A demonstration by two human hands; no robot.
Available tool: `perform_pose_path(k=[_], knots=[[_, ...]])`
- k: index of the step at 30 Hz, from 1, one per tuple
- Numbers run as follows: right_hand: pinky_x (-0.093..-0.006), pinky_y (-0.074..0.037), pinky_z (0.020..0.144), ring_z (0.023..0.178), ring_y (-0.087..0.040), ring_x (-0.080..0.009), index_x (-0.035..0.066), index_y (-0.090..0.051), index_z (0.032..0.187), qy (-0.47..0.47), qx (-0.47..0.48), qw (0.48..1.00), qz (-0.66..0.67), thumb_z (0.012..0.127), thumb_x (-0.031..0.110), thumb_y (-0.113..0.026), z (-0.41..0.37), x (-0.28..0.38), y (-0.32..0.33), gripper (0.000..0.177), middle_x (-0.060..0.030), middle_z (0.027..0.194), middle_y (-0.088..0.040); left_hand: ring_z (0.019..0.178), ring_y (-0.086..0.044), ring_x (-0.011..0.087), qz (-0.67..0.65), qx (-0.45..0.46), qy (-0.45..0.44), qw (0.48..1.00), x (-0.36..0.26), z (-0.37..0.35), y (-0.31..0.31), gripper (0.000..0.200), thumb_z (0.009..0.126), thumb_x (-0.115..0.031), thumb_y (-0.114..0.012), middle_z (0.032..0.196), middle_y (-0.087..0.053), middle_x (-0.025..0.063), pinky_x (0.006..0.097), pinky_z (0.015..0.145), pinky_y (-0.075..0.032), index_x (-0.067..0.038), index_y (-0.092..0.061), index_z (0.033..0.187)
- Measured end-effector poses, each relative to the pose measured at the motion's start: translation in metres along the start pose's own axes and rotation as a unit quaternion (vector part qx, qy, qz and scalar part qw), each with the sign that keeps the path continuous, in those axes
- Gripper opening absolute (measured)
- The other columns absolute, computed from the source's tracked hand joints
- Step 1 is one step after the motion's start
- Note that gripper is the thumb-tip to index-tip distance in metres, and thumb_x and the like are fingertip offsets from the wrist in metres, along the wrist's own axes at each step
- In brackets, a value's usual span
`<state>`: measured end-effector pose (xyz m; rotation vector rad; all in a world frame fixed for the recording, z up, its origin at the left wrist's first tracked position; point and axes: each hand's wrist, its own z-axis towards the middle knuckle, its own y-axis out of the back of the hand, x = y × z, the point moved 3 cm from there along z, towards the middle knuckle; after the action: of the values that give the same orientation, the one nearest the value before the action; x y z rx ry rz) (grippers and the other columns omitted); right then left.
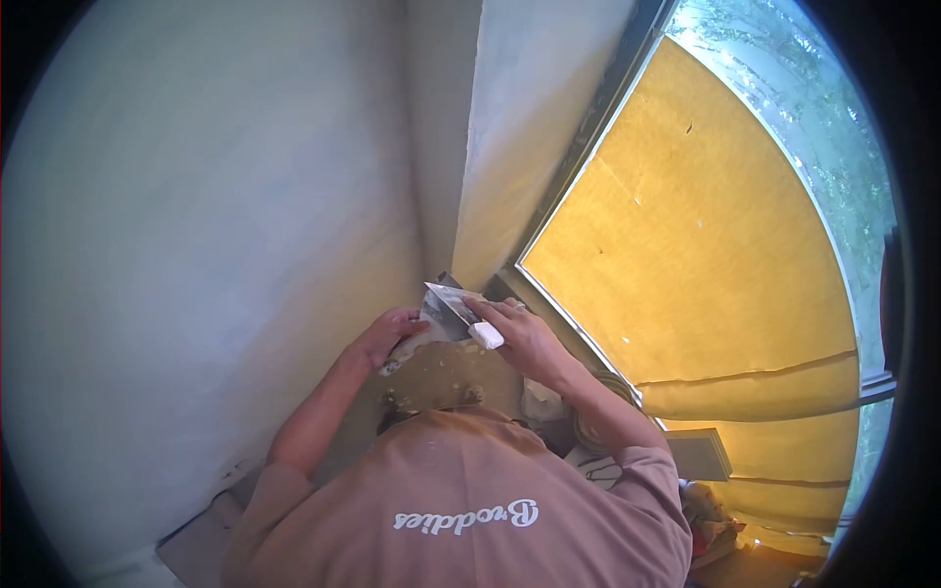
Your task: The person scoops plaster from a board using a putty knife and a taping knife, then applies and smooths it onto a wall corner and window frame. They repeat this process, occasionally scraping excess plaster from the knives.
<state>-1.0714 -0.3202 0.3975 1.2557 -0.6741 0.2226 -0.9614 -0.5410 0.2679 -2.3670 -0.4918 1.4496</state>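
Observation:
In the head view, my right hand is closed round a putty knife with a white handle and a pointed, broad metal blade. Its forefinger lies out along the blade, which slants up to the left. Close on the other side, my left hand grips a flat piece smeared with pale paste; its exact kind I cannot tell. The knife's blade overlaps this piece in the view. Both hands are in front of my chest, above my brown shirt with white lettering.
A pale plastered wall rises on the left and meets a narrow column at the corner. On the right, yellow sheeting covers much of a window. Coiled material and a grey box-like piece lie below it.

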Motion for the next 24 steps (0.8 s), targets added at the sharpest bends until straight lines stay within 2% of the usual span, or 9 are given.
perform_pose_path(k=[6,9,13,15,16,18,21,23,24], knots=[[-0.0455,-0.050,0.095,0.112,-0.061,-0.0385,0.009,-0.048,0.143,-0.015,-0.025,1.000,-0.002,0.081,0.000,-0.063,-0.010,-0.025,-0.007,0.064,-0.0203,0.124,-0.063,0.080,-0.066,0.0128,-0.058,0.029,-0.028,0.997,-0.004,-0.006,-0.001,0.033,0.097,-0.018,-0.062,0.104,-0.071,0.0104,0.0240,0.067,-0.053,0.003,-0.059,0.123],[-0.0400,-0.052,0.088,0.100,-0.065,-0.0346,0.006,-0.056,0.132,-0.155,0.048,0.984,0.079,0.084,0.006,-0.065,-0.027,-0.066,-0.026,0.049,-0.0199,0.112,-0.068,0.084,-0.066,0.0157,-0.090,0.007,-0.065,0.994,-0.025,-0.023,-0.005,0.034,0.097,-0.015,-0.060,0.106,-0.070,0.0133,0.0254,0.066,-0.053,0.004,-0.057,0.125],[-0.0408,-0.054,0.084,0.091,-0.067,-0.0301,0.007,-0.058,0.129,-0.256,-0.023,0.940,0.226,0.085,0.010,-0.066,-0.053,-0.177,-0.108,0.045,-0.0136,0.105,-0.068,0.083,-0.066,0.0185,-0.069,-0.031,-0.129,0.989,-0.063,-0.051,-0.005,0.037,0.096,-0.012,-0.060,0.106,-0.069,0.0159,0.0280,0.065,-0.053,0.005,-0.054,0.128],[-0.0433,-0.055,0.079,0.087,-0.067,-0.0273,0.011,-0.059,0.127,-0.397,-0.120,0.765,0.493,0.085,0.013,-0.068,-0.054,-0.249,-0.167,0.043,-0.0077,0.100,-0.067,0.080,-0.065,0.0185,-0.058,-0.050,-0.136,0.988,-0.068,-0.070,-0.002,0.037,0.095,-0.014,-0.062,0.102,-0.068,0.0157,0.0282,0.064,-0.052,0.006,-0.054,0.126],[-0.0433,-0.055,0.079,0.087,-0.067,-0.0273,0.011,-0.059,0.127,-0.397,-0.121,0.759,0.501,0.085,0.013,-0.068,-0.044,-0.279,-0.196,0.043,-0.0077,0.100,-0.067,0.077,-0.064,0.0185,-0.051,-0.064,-0.147,0.986,-0.071,-0.079,-0.001,0.037,0.094,-0.016,-0.064,0.098,-0.067,0.0154,0.0285,0.063,-0.052,0.006,-0.055,0.123],[-0.0423,-0.055,0.075,0.087,-0.067,-0.0285,0.012,-0.059,0.124,-0.446,-0.215,0.587,0.640,0.083,0.015,-0.070,-0.021,-0.336,-0.244,0.042,-0.0074,0.099,-0.065,0.074,-0.064,0.0200,-0.054,-0.107,-0.145,0.982,-0.072,-0.097,-0.002,0.037,0.094,-0.014,-0.064,0.097,-0.067,0.0171,0.0289,0.060,-0.052,0.007,-0.054,0.123],[-0.0410,-0.055,0.072,0.087,-0.066,-0.0284,0.007,-0.057,0.121,-0.420,-0.311,0.533,0.665,0.083,0.016,-0.069,0.040,-0.365,-0.278,0.040,-0.0094,0.098,-0.063,0.072,-0.064,0.0209,-0.064,-0.142,-0.135,0.979,-0.071,-0.121,0.005,0.037,0.093,-0.013,-0.064,0.096,-0.068,0.0176,0.0291,0.057,-0.052,0.007,-0.054,0.123],[-0.0408,-0.055,0.072,0.087,-0.064,-0.0283,0.002,-0.055,0.120,-0.341,-0.297,0.619,0.643,0.085,0.014,-0.066,0.074,-0.413,-0.319,0.038,-0.0114,0.099,-0.062,0.072,-0.065,0.0219,-0.071,-0.177,-0.128,0.973,-0.065,-0.138,0.010,0.037,0.092,-0.012,-0.064,0.097,-0.068,0.0181,0.0294,0.054,-0.052,0.006,-0.054,0.123],[-0.0408,-0.055,0.072,0.087,-0.064,-0.0283,0.002,-0.055,0.120,-0.346,-0.296,0.616,0.643,0.085,0.014,-0.066,0.083,-0.402,-0.311,0.038,-0.0114,0.099,-0.062,0.072,-0.065,0.0219,-0.073,-0.178,-0.122,0.974,-0.061,-0.145,0.015,0.037,0.092,-0.012,-0.064,0.097,-0.068,0.0181,0.0294,0.054,-0.052,0.006,-0.054,0.123]])
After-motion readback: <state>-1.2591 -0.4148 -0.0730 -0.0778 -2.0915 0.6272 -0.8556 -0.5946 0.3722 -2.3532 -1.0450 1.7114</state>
